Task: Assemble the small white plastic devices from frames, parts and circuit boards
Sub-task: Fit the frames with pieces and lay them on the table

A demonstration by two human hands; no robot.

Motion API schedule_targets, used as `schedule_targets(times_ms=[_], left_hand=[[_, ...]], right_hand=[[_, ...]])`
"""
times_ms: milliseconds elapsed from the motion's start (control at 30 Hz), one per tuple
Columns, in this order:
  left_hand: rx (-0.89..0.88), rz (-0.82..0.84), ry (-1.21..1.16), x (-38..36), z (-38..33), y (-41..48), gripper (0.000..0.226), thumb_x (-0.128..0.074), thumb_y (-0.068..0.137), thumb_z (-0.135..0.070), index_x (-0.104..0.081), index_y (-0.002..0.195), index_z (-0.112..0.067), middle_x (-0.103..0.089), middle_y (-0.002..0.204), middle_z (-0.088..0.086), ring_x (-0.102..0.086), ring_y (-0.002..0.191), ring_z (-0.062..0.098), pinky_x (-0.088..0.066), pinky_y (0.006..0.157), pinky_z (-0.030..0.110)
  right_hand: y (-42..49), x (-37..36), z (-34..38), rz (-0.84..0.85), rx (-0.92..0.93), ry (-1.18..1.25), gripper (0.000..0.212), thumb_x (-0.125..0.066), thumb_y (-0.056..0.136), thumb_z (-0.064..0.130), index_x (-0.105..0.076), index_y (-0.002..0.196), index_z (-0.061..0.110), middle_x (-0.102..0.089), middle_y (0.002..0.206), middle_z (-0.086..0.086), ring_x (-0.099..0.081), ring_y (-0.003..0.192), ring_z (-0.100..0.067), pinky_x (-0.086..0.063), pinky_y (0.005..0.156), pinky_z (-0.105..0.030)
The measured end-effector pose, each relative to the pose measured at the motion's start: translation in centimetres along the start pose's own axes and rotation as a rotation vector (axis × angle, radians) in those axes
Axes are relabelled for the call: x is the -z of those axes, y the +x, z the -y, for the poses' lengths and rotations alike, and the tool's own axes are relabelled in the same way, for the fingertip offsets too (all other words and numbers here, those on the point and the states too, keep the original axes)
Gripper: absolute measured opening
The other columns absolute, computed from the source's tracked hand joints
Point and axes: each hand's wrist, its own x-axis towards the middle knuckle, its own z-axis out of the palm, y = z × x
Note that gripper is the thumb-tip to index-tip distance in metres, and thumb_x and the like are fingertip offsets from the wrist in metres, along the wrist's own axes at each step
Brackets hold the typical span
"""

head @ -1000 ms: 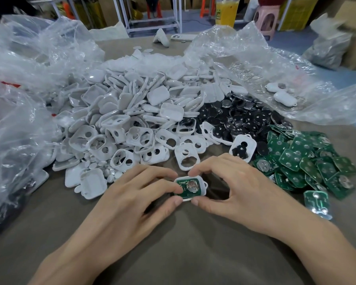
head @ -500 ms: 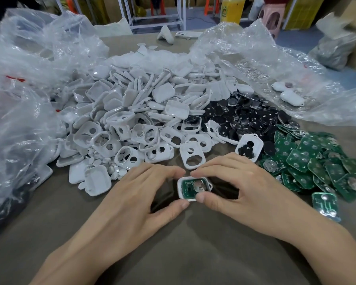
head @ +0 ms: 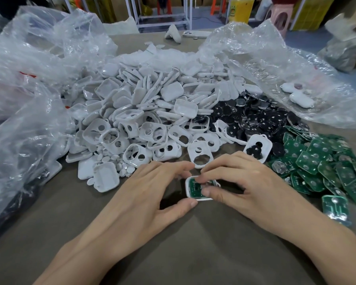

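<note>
A small white device shell (head: 193, 189) with a green circuit board seated in it lies on the brown table in front of me. My left hand (head: 150, 194) pinches its left side between thumb and fingers. My right hand (head: 240, 188) grips its right side, with thumb and forefinger on the board. Behind them a big heap of white frames and covers (head: 144, 112) spreads across the table. A pile of black round parts (head: 255, 118) lies right of it. Green circuit boards (head: 327, 163) are heaped at the right. One white frame (head: 199, 155) lies just beyond my fingers.
Crumpled clear plastic bags rise at the left (head: 25, 95) and back right (head: 275, 64); two finished white devices (head: 296, 95) lie on the right bag. A loose circuit board (head: 335, 208) sits near my right wrist. A phone (head: 195, 34) rests at the table's far edge.
The shell with the board has turned a little between my hands. My right thumb and forefinger have moved onto the board, covering its round metal part. The camera has tipped slightly downward.
</note>
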Motion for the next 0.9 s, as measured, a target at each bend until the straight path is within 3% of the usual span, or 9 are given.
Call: schedule_targets(times_ms=[167, 267, 467, 667, 900], left_hand=[[0.000, 0.000, -0.003, 0.02, 0.01, 0.09, 0.048, -0.056, 0.093, -0.059, -0.046, 0.137, -0.041, -0.056, 0.122, -0.031, -0.047, 0.122, -0.011, -0.028, 0.101, 0.005], [0.002, 0.007, -0.005, 0.01, 0.01, 0.12, 0.048, -0.055, 0.093, -0.059, -0.045, 0.137, -0.041, -0.058, 0.122, -0.031, -0.049, 0.122, -0.008, -0.024, 0.104, 0.004], [-0.003, -0.006, -0.012, 0.01, -0.02, 0.15, 0.048, -0.057, 0.093, -0.056, -0.048, 0.137, -0.038, -0.057, 0.122, -0.029, -0.050, 0.120, -0.007, -0.033, 0.101, 0.012], [-0.001, -0.006, -0.013, 0.08, -0.18, 0.22, 0.051, -0.058, 0.092, -0.055, -0.051, 0.137, -0.033, -0.061, 0.119, -0.028, -0.050, 0.119, -0.006, -0.036, 0.100, 0.018], [0.002, -0.010, -0.012, 0.01, -0.13, 0.15, 0.050, -0.058, 0.092, -0.055, -0.051, 0.137, -0.034, -0.060, 0.120, -0.028, -0.049, 0.119, -0.007, -0.036, 0.099, 0.017]], right_hand=[[-0.45, 0.22, -0.58, -0.022, -0.038, 0.043, 0.037, -0.059, 0.086, 0.059, -0.072, 0.113, 0.038, -0.056, 0.116, 0.025, -0.055, 0.111, -0.004, -0.043, 0.091, -0.017], [-0.44, 0.39, -0.71, -0.049, -0.043, 0.027, 0.032, -0.062, 0.085, 0.056, -0.074, 0.107, 0.037, -0.059, 0.111, 0.024, -0.059, 0.106, -0.005, -0.048, 0.089, -0.025], [-0.22, 0.18, -0.52, -0.046, -0.022, 0.026, 0.028, -0.060, 0.087, 0.054, -0.075, 0.102, 0.034, -0.062, 0.111, 0.021, -0.062, 0.102, -0.010, -0.053, 0.085, -0.039], [-0.22, 0.18, -0.53, -0.057, -0.038, 0.095, 0.024, -0.060, 0.089, 0.053, -0.074, 0.099, 0.037, -0.062, 0.112, 0.023, -0.062, 0.107, -0.006, -0.051, 0.088, -0.032], [-0.29, 0.33, -0.39, -0.019, -0.063, 0.089, 0.035, -0.058, 0.083, 0.062, -0.075, 0.104, 0.039, -0.061, 0.115, 0.026, -0.058, 0.111, -0.002, -0.050, 0.091, -0.027]])
